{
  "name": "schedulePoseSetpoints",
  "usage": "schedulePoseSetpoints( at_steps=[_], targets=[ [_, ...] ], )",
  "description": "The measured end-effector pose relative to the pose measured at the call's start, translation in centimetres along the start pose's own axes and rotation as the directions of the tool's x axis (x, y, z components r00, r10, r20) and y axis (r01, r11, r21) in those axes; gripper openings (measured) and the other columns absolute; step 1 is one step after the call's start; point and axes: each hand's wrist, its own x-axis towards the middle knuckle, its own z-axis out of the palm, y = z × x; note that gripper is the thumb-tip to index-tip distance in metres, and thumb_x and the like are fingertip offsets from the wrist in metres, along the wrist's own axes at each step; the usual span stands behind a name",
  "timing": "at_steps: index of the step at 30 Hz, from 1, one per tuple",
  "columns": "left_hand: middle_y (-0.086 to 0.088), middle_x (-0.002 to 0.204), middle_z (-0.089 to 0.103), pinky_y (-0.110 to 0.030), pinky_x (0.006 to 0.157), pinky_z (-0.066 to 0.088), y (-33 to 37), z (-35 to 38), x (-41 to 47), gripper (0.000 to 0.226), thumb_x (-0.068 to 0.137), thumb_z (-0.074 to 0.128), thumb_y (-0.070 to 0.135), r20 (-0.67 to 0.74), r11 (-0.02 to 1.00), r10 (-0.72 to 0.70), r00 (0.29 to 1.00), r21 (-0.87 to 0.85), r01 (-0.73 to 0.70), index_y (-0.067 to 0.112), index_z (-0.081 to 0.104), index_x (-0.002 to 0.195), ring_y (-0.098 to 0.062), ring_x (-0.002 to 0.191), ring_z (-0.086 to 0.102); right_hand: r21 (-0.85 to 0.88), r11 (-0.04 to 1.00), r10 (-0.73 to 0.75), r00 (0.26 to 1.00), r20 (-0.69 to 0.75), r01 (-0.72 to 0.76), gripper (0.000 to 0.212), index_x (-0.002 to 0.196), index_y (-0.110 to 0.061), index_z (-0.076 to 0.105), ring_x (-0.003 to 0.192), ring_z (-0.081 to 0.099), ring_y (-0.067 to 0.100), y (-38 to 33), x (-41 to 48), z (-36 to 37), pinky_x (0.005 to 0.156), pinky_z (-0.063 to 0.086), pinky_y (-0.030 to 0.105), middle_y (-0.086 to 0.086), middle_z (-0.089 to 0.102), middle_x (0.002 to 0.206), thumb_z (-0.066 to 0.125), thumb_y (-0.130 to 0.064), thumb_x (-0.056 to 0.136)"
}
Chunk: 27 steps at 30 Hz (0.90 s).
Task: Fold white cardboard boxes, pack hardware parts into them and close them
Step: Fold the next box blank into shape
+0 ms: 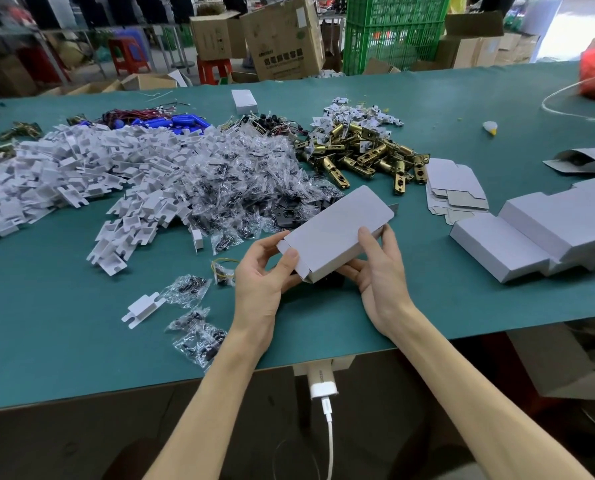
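Nothing here reads cleanly for me. The big brown carton [284, 39] behind the table carries a row of bold dark Chinese characters, with finer print just above and below them, all too blurred to make out. The white charger [322, 379] under the table edge has tiny grey lettering down its side, too small to read.
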Motion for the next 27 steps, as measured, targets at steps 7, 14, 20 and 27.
schedulePoseSetpoints(
  at_steps=[7, 14, 20, 27],
  targets=[
    [-0.008, 0.124, 0.071, -0.029, 0.076, 0.063, -0.19, 0.02, 0.03, 0.033, 0.096, 0.07, 0.009, -0.023, 0.999, 0.037, 0.999, 0.002, -0.037, 0.007, 0.063, 0.128, -0.015, 0.102, 0.074, -0.111, 0.988, -0.108, 0.994, -0.022, 0.105, 0.061, 0.139, -0.029, 0.048, 0.121, 0.065, 0.022, 0.22, -0.25, 0.04, 0.083, 0.062, 0.042, 0.005, 0.059, 0.132, 0.081, -0.026, 0.087],
    [0.005, 0.114, 0.077, -0.035, 0.081, 0.064, -0.4, -0.26, 0.12, 0.032, 0.095, 0.072, 0.015, -0.008, 0.998, 0.062, 0.998, 0.021, -0.062, 0.012, 0.067, 0.126, -0.016, 0.1, 0.074, -0.119, 0.989, -0.093, 0.993, -0.071, 0.084, 0.04, 0.124, -0.016, 0.061, 0.112, 0.068, 0.025, 0.24, -0.13, -0.16, 0.076, 0.062, 0.044, 0.01, 0.068, 0.12, 0.077, -0.029, 0.089],
    [0.003, 0.113, 0.077, -0.035, 0.085, 0.062, -0.47, -0.38, 0.18, 0.03, 0.093, 0.075, 0.022, -0.019, 0.998, 0.056, 0.998, 0.024, -0.055, 0.02, 0.072, 0.123, -0.015, 0.1, 0.071, -0.04, 0.999, -0.009, 0.994, -0.107, 0.004, 0.015, 0.105, -0.011, 0.067, 0.088, 0.071, 0.017, -0.09, 0.01, -0.22, 0.065, 0.061, 0.039, 0.0, 0.072, 0.088, 0.062, -0.024, 0.1],
    [-0.002, 0.116, 0.073, -0.035, 0.061, 0.064, -0.43, 0.2, -0.05, 0.038, 0.093, 0.069, 0.037, 0.01, 0.999, 0.033, 0.999, 0.03, -0.034, 0.017, 0.066, 0.126, -0.018, 0.091, 0.074, -0.004, 1.0, 0.0, 0.994, -0.11, -0.001, 0.015, 0.106, -0.012, 0.068, 0.09, 0.071, 0.02, -0.25, -0.03, -0.13, 0.066, 0.061, 0.041, 0.001, 0.072, 0.09, 0.061, -0.025, 0.101]
  ],
)
